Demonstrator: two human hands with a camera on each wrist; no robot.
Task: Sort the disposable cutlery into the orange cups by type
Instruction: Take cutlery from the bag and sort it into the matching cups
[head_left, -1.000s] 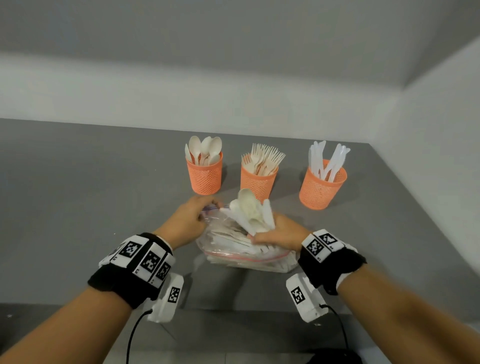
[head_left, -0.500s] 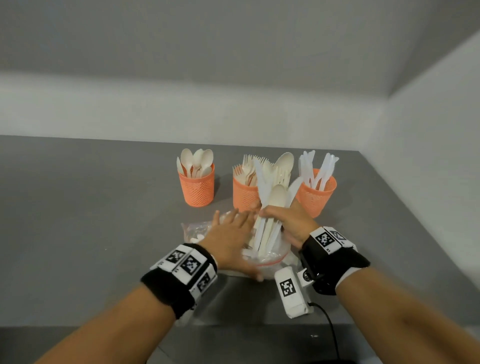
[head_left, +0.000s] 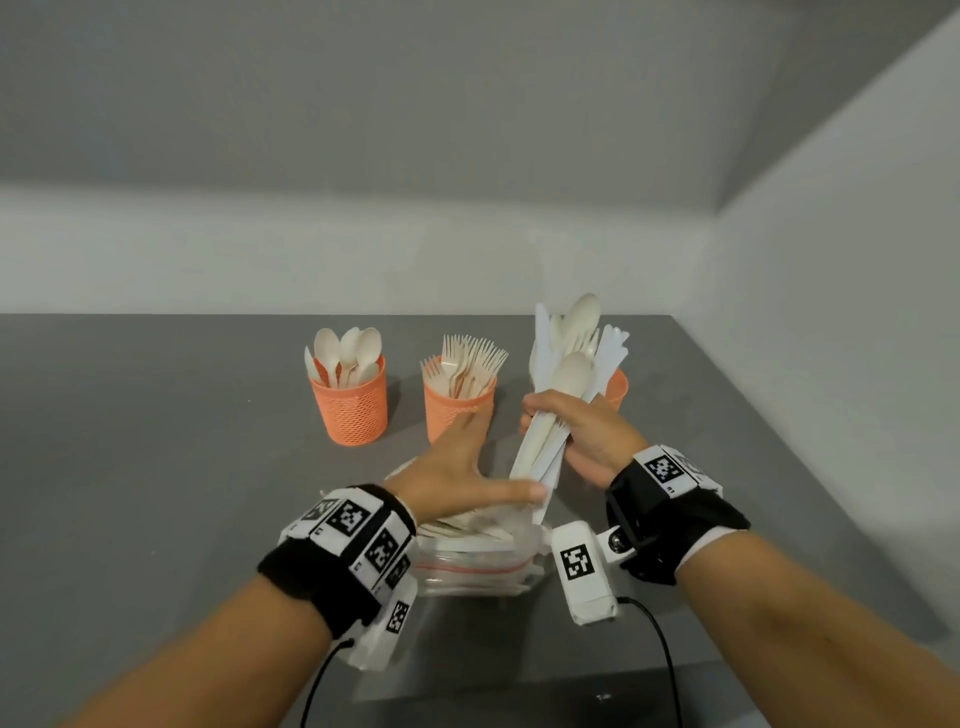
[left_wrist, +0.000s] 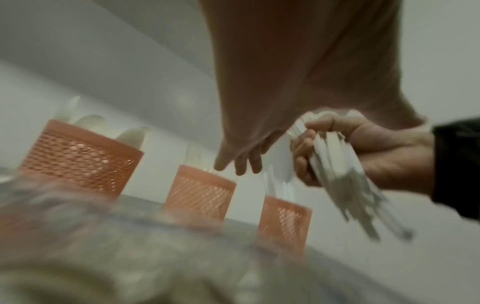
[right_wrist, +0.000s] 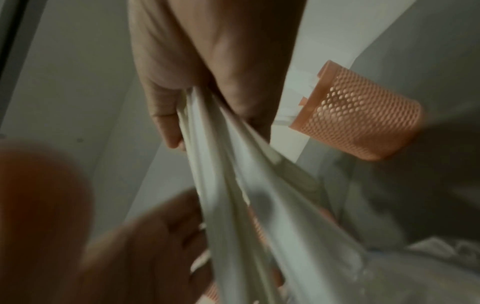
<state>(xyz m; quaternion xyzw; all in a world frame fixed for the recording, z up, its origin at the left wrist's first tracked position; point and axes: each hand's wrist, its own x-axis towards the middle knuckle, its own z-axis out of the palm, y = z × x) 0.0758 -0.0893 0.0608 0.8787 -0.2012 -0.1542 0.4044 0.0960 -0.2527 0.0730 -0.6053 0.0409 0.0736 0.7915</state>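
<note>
My right hand (head_left: 587, 436) has its fingers curled tight round a mixed bundle of cutlery (head_left: 563, 384), spoons and knives together, handles down in my fist and heads fanned up and away from me. The bundle's long axis runs steeply upward, leaning a little to the right, so its lower ends stick out below my fist toward my left hand (head_left: 457, 475). That hand is flat, fingers straight and close together, thumb stretched toward the handle ends and just about touching them; it holds nothing. Under it lies the clear zip bag (head_left: 483, 558), with more cutlery inside. Beyond my fingers stand 3 orange mesh cups: the spoon cup (head_left: 349, 402) furthest left with only spoons in it, the fork cup (head_left: 454, 405) straight past my left fingertips with only forks, and the knife cup (head_left: 617, 388) mostly hidden behind the bundle, white knives showing in it from the left wrist view. My right hand is the nearer one to the knife cup, my left the nearer one to the fork and spoon cups. I judge the next move is for my left fingers to pick 1 type out of the bundle by the handles and carry it across.
</note>
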